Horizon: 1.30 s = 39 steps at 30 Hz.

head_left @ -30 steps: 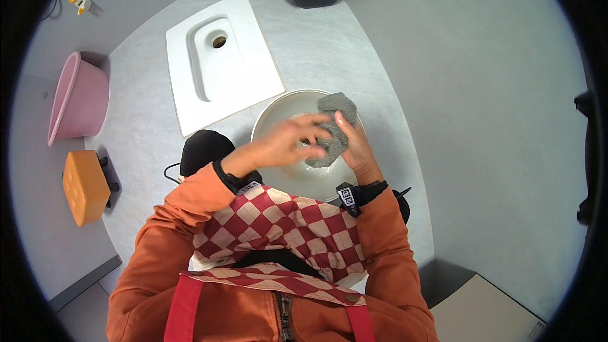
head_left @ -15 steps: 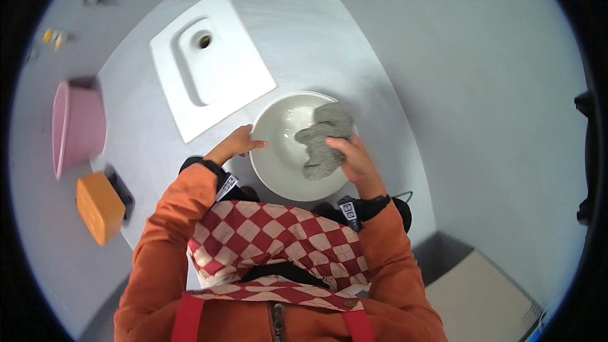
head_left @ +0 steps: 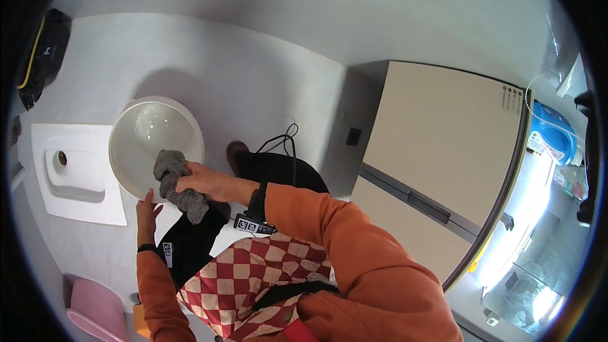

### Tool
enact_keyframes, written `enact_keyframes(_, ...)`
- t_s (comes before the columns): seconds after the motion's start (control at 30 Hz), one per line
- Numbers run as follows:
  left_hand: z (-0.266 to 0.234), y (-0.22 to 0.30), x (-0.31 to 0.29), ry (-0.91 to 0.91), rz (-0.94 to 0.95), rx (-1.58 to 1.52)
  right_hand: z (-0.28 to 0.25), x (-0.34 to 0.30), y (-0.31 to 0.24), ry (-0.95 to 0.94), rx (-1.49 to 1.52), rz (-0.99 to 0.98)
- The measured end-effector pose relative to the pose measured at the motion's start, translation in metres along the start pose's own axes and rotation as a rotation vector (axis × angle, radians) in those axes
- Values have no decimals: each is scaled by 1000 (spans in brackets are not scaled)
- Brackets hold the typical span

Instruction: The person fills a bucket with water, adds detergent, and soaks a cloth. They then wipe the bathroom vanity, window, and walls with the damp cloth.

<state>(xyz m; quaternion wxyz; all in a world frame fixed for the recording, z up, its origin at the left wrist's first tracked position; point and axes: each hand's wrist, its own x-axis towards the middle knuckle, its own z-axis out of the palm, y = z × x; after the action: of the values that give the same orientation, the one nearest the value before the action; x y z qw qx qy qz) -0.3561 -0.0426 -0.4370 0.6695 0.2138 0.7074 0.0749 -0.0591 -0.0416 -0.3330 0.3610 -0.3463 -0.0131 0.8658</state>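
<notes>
My right hand [head_left: 206,182] is closed around a bunched grey cloth [head_left: 183,197], which looks damp and textured. The cloth hangs over the near right rim of a round white basin [head_left: 134,152] on the floor. Some water shines in the basin. At its near rim is my left hand [head_left: 147,215], fingers holding the edge; part of the grip is hidden. Both wrists wear black bands with small tagged devices.
A white squat toilet [head_left: 115,180] is left of the basin. A black bag [head_left: 50,54] lies far left, a pink tub [head_left: 101,304] and orange stool [head_left: 140,320] near left. Right stands a large beige two-panel appliance [head_left: 443,133], with a blue bottle [head_left: 552,128] beyond. A black cable [head_left: 278,138] loops nearby.
The view has swung to the right, bringing the beige appliance in. The cloth has moved from over the basin toward its near rim, still in my right hand. My left hand stays at the rim.
</notes>
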Motion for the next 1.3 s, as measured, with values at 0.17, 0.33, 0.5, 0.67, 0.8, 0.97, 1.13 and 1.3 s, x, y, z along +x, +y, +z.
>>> enact_keyframes(0.17, 17, 40, 28, -45, -43, 65, -40, 15, 4, 203, 197, -137)
enact_keyframes(0.33, 49, 53, 78, 2, -80, 171, -124, 18, -8, 504, 527, -294)
enact_keyframes(0.5, 33, 23, 82, -183, -106, 306, -164, -51, -36, 802, 533, -533)
enact_keyframes(0.67, -36, -27, 49, -296, -443, 488, -180, -113, -65, 967, 209, -683)
enact_keyframes(0.8, -86, -98, -3, -416, -639, 494, -179, -140, -65, 1042, 101, -612)
enact_keyframes(0.97, -103, -165, -61, -614, -903, 357, -174, -160, -53, 1067, 72, -626)
enact_keyframes(1.13, -112, -221, -102, -756, -609, 280, -179, -193, -44, 1042, 138, -696)
enact_keyframes(1.3, -113, -190, -92, -485, -461, 384, -185, -241, -34, 1159, 163, -749)
